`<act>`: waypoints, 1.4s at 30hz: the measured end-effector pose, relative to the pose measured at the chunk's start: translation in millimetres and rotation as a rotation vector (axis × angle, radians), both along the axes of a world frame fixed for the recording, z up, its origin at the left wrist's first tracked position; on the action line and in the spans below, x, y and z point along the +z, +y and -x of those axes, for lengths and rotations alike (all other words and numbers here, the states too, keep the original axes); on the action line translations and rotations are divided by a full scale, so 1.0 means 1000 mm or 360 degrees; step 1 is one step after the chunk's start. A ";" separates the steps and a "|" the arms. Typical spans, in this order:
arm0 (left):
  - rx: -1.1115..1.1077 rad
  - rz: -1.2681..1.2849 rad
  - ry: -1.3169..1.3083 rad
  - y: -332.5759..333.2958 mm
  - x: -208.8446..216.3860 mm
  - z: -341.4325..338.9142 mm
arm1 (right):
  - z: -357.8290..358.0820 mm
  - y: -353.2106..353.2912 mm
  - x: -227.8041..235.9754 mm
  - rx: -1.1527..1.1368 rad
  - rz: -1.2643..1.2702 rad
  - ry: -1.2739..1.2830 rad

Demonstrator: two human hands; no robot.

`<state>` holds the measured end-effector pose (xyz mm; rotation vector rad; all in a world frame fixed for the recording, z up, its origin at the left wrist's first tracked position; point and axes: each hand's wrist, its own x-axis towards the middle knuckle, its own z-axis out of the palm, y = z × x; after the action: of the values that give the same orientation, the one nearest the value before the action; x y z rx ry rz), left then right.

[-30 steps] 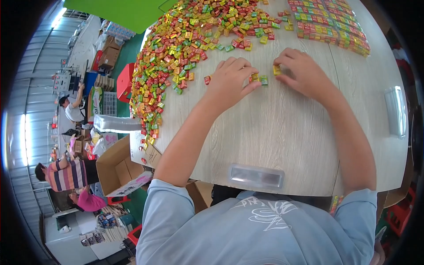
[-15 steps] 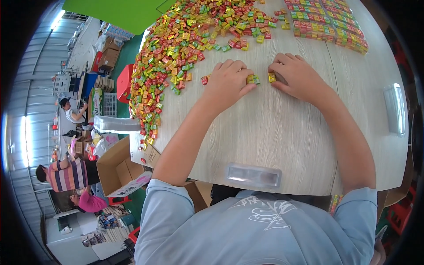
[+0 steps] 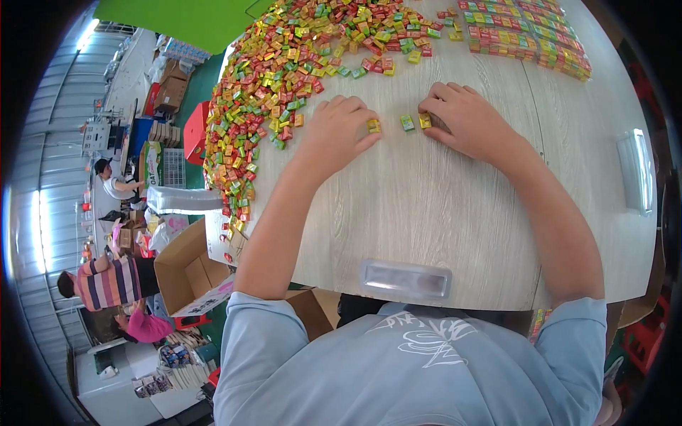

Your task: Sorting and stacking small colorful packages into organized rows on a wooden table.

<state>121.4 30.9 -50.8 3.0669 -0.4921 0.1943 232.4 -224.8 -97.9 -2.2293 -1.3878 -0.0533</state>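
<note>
My left hand (image 3: pixel 334 138) rests palm down on the table, its fingers curled and its thumb and fingertips closed about a small yellow wrapped candy (image 3: pixel 374 126). Opposite it, my right hand (image 3: pixel 469 126) has its thumb and fingers bent round another yellow candy (image 3: pixel 425 121). A single green candy (image 3: pixel 407 123) lies on the wood between the hands, close to the right fingertips and touched by neither hand. Whatever lies beneath either palm is hidden.
A large heap of red, yellow, green and orange candies (image 3: pixel 277 78) spreads across the table's far left. Packed candy blocks (image 3: pixel 501 41) stand at the far right. One clear plastic tray (image 3: pixel 405 279) sits at the near edge, another (image 3: pixel 634 172) at the right. An open carton (image 3: pixel 186 270) stands left.
My left hand has drawn away to the left, leaving the green candy on the table. My right hand has shifted slightly left, still with a yellow candy at its fingertips.
</note>
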 end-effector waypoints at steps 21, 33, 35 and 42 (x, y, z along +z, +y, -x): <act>0.0114 0.0196 -0.0282 -0.011 -0.017 0.002 | 0.002 0.008 -0.003 0.0080 0.0060 0.0062; 0.0440 0.0286 0.0050 0.056 -0.021 0.035 | 0.018 0.013 0.011 0.0087 0.0052 0.0013; 0.0417 0.0295 0.0045 0.058 -0.020 0.032 | 0.023 0.016 0.010 0.0100 0.0064 -0.0058; 0.0366 0.0373 0.0238 0.052 -0.008 0.020 | 0.034 0.022 0.014 0.0119 0.0240 -0.0388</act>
<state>101.0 82.9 -58.7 2.8710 -0.1004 0.0243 198.8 -203.1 -84.0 -2.3532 -1.6525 -0.2069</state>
